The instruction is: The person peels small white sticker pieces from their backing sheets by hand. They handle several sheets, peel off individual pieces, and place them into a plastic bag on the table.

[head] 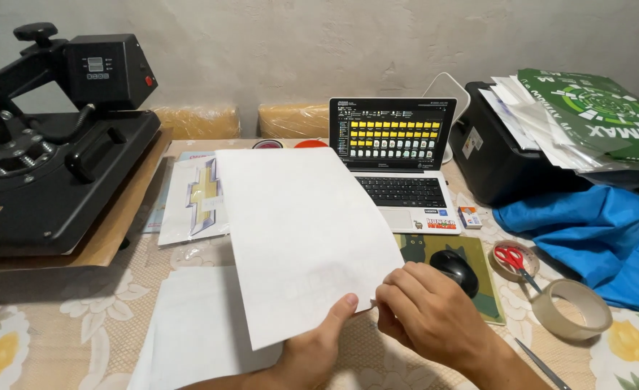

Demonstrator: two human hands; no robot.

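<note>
A large white sheet of paper (pixel 298 231) is held up over the table, tilted away from me. My left hand (pixel 319 347) pinches its near edge with the thumb on top. My right hand (pixel 428 310) grips the sheet's near right corner with bent fingers. Under the sheet lies another white sheet (pixel 189 332) flat on the flowered tablecloth (pixel 16 339).
A black heat press (pixel 52 152) stands at the left on a board. An open laptop (pixel 395 155), a black mouse (pixel 455 269) on a pad, a tape roll (pixel 572 309), red scissors (pixel 513 258), blue cloth (pixel 594 231) and a black printer (pixel 507 152) fill the right side. A printed sheet (pixel 193 198) lies beyond.
</note>
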